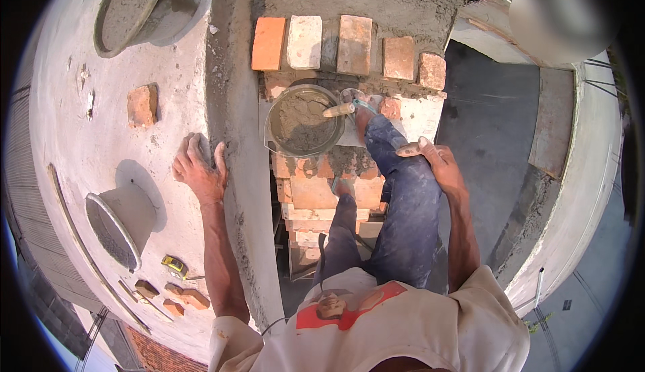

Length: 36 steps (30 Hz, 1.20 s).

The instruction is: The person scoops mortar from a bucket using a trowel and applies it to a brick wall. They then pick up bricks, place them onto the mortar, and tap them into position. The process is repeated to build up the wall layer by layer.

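My left hand [200, 172] lies on the edge of the pale concrete slab [181, 224], fingers spread and holding nothing. My right hand [435, 162] rests on my bent right knee, its fingers loosely extended with nothing seen in them. Between my feet and the slab, a bucket [271, 129] of wet grey mortar [300, 122] stands on the brickwork. A wooden handle [338, 110] sticks out over the bucket's right rim; the rest of that tool is hard to make out. Beyond the bucket is a row of spaced bricks, among them an orange brick [268, 43] and a whitish brick [304, 42].
Brick steps [316, 194] descend below my feet. On the left slab are a brick piece [142, 106], another bucket [124, 224], a tape measure [174, 266] and several brick fragments. A mortar tub [127, 16] stands at the far left. A deep drop [484, 117] opens on the right.
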Each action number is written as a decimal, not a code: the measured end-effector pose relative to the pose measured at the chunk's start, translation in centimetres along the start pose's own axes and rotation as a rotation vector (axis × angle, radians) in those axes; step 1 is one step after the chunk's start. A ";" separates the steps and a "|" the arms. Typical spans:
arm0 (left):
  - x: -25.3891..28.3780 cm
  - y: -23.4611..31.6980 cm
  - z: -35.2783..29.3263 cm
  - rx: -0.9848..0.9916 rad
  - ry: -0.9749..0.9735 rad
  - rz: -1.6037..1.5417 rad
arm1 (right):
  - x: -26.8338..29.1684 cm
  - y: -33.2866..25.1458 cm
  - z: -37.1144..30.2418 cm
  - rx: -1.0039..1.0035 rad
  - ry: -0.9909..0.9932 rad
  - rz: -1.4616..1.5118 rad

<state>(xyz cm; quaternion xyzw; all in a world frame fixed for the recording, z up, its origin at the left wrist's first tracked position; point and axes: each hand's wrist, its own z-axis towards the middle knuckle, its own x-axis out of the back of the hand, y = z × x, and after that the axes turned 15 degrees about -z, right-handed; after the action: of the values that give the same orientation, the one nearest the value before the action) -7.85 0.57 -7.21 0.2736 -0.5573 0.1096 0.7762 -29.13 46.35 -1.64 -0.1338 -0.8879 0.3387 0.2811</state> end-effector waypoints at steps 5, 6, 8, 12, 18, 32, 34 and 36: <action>-0.1 0.8 0.3 -0.053 0.047 -0.024 | -4.4 -4.8 -7.3 0.151 0.524 -0.701; -0.1 0.9 0.2 -0.061 0.053 -0.026 | -5.4 -5.3 -8.1 0.146 0.580 -0.885; 0.3 1.0 0.3 -0.045 0.042 -0.036 | -5.5 -4.8 -7.0 0.103 0.609 -0.919; 0.6 1.0 0.1 -0.031 0.023 -0.048 | -4.8 -4.9 -6.6 0.096 0.638 -0.928; 0.3 0.5 -0.5 -0.021 0.010 -0.049 | -5.1 -3.9 -6.2 0.080 0.663 -0.896; 0.3 0.6 -0.3 0.009 -0.010 -0.029 | -2.9 -1.9 -6.0 -0.079 0.672 -0.866; 0.3 0.5 -0.4 0.021 -0.011 -0.020 | -2.8 -2.1 -5.9 -0.091 0.697 -0.869; 0.2 0.5 -0.1 0.035 -0.015 -0.004 | -3.0 -1.6 -5.5 -0.083 0.772 -0.889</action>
<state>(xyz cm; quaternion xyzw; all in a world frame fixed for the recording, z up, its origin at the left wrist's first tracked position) -7.93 1.04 -6.85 0.2889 -0.5605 0.1158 0.7675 -23.57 46.79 1.57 0.1267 -0.7046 0.0801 0.6936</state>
